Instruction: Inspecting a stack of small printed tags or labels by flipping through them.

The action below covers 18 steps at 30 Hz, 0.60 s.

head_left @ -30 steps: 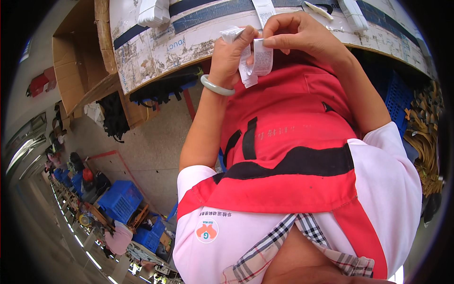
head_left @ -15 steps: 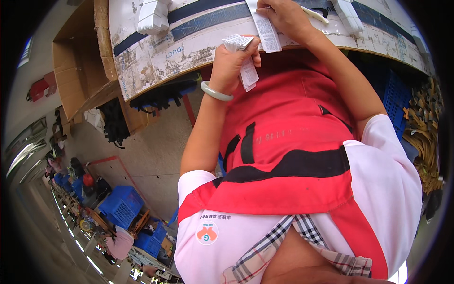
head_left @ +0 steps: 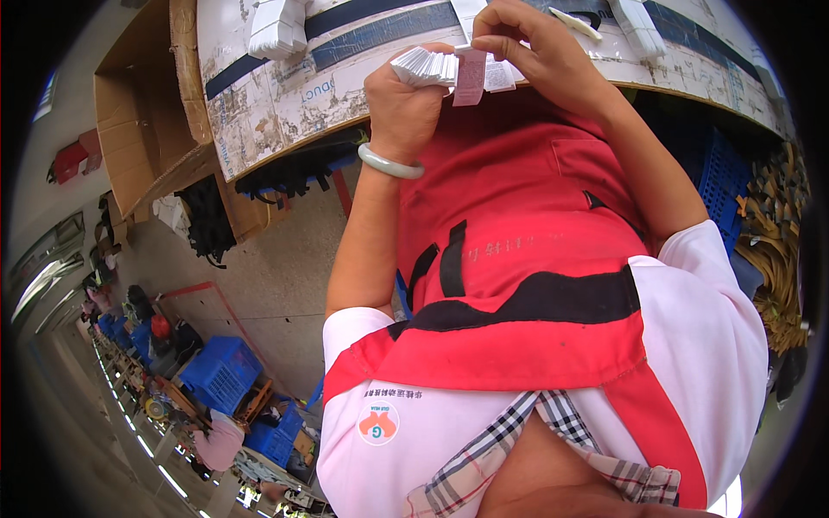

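Here the left hand (head_left: 404,102) grips a fanned label stack (head_left: 425,67) while the right hand (head_left: 546,56) pinches one dangling label (head_left: 469,80).

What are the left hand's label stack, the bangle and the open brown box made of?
Label stack: matte paper or fabric, perhaps; thin, fanned edges.
Bangle: maybe stone or plastic, polished; pale, smooth sheen.
Box: likely cardboard, matte; brown, stiff flaps, rough edge.

l hand (head_left: 404,109) hides pt of label stack (head_left: 426,68); white bundle (head_left: 277,33) cut @ top.
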### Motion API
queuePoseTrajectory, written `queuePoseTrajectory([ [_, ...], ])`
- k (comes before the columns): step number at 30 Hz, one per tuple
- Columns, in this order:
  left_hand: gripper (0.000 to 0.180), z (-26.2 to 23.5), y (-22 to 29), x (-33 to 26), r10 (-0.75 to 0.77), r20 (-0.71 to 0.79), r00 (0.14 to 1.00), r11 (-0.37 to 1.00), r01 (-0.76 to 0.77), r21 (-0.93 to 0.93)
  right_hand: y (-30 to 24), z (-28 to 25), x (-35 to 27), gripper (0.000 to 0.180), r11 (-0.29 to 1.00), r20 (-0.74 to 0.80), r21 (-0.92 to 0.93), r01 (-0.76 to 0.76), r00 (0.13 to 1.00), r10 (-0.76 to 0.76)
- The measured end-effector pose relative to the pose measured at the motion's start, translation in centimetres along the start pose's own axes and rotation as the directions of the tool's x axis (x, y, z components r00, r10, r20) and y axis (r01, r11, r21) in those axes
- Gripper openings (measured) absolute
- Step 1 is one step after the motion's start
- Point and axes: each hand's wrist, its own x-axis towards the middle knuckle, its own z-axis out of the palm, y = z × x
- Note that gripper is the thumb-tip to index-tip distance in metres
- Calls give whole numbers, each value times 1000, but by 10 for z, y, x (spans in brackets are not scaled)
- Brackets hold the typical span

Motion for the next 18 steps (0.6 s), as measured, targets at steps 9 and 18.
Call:
queuePoseTrajectory([
  [9, 16, 5, 11, -7, -194, 3, 981, 962, 191, -197, -2, 0, -15, 15, 889, 145, -121, -442, 878, 456],
  [18, 14, 6, 1, -9, -39, -28, 999, 988, 35, -153, -5, 4, -17, 15, 846, 149, -41, -532, 834, 531],
])
